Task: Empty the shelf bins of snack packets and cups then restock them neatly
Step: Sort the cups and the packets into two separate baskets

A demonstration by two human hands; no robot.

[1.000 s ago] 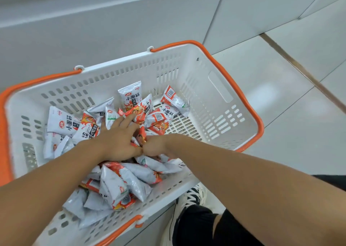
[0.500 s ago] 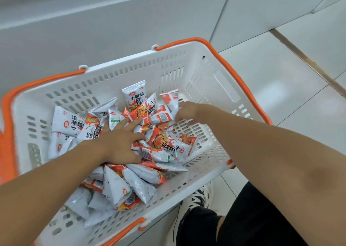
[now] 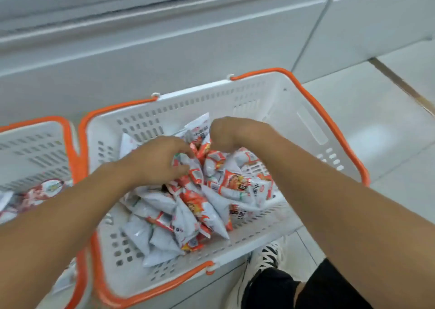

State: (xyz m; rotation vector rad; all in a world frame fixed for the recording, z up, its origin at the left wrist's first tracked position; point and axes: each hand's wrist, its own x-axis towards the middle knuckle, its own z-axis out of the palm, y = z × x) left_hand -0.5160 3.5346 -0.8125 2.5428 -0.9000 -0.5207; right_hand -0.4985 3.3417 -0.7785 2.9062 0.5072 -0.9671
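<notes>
A white basket with orange handles sits on the floor and holds several white-and-orange snack packets in a loose heap. My left hand is curled into the middle of the heap, its fingers closed on a bunch of packets. My right hand is just beside it on the far side, fingers bent down and closed on packets too. The packets under both hands are partly hidden. The frame is blurred by motion.
A second white and orange basket stands at the left, with cups with printed lids inside. A grey shelf base runs along the far side. Pale floor tiles lie to the right. My shoe is below the basket.
My right hand has swung from the basket's right side to the middle and closed on packets. My left hand has curled shut on the heap. The view shifted, revealing the second basket.
</notes>
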